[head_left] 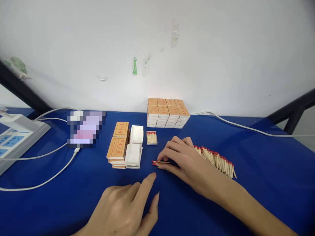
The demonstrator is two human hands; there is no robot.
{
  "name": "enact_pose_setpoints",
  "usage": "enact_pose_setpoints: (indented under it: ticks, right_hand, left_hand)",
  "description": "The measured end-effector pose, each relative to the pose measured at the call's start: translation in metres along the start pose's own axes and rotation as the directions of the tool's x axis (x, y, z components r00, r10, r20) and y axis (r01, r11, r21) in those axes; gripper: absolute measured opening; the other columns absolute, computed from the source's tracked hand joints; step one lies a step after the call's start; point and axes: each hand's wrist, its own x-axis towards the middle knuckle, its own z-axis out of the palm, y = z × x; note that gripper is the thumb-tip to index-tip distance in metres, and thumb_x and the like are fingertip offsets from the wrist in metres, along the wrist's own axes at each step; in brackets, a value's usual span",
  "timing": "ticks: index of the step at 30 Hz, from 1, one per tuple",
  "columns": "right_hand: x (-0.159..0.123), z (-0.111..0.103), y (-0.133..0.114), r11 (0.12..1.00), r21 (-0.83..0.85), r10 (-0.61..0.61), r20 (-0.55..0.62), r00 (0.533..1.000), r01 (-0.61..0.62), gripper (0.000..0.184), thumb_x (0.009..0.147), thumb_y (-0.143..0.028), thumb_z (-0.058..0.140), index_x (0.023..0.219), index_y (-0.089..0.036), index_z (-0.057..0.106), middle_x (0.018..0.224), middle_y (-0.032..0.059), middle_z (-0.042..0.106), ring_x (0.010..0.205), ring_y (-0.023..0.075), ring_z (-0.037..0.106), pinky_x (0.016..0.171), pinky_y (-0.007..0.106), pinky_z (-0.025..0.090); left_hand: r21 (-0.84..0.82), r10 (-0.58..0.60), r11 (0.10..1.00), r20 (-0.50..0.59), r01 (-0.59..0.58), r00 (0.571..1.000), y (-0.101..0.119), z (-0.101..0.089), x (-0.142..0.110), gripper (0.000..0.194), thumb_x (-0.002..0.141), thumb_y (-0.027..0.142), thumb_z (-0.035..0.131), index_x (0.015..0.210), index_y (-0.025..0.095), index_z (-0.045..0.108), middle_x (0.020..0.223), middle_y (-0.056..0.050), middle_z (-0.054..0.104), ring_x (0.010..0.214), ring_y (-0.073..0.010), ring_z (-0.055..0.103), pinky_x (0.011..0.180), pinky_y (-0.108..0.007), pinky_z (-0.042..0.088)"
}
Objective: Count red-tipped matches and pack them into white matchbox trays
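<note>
Between the thumb and fingers of my right hand (187, 160) is a small bunch of matches (160, 162), red heads pointing left, low over the blue table. My left hand (125, 203) holds nothing; its index finger reaches toward the bunch, with the thumb apart from it. Just beyond the hands sits a small white matchbox tray (152, 138) with a row of matches in it. A long pile of loose matches (218, 159) lies beside my right hand, partly hidden by it. Left of the tray are stacked empty white trays (133, 154) and orange matchbox sleeves (116, 147).
Closed matchboxes (168, 113) form a block against the white wall (209, 59). To the left, a phone-like device (87, 127), blurred out, has a white cable (56, 178) by a power strip (22, 137). Another cable (236, 126) runs along the right rear.
</note>
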Motion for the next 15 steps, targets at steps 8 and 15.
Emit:
enact_pose_setpoints:
  ticks: [8,15]
  right_hand:
    - [-0.007,0.017,-0.010,0.972,-0.127,0.167,-0.220,0.961,-0.198,0.018,0.109,-0.027,0.070,0.092,-0.022,0.069,0.088,0.0003,0.071,0.090,0.0237,0.060,0.084,0.043,0.029]
    - [-0.011,0.026,-0.017,0.947,-0.122,0.244,-0.328,0.913,-0.297,0.018,0.106,-0.026,0.073,0.089,-0.022,0.068,0.082,-0.0005,0.073,0.081,0.0240,0.061,0.082,0.043,0.028]
  left_hand:
    - [0.017,-0.011,1.000,0.005,0.011,1.000,0.000,-0.001,0.001,0.034,0.108,0.015,0.056,0.141,0.009,0.060,0.078,0.001,0.077,0.055,-0.0180,0.074,0.046,-0.034,0.057]
    - [0.000,-0.012,1.000,0.004,0.012,1.000,0.000,-0.001,0.002,0.033,0.108,0.015,0.057,0.140,0.008,0.061,0.077,0.001,0.076,0.053,-0.0182,0.073,0.045,-0.035,0.055]
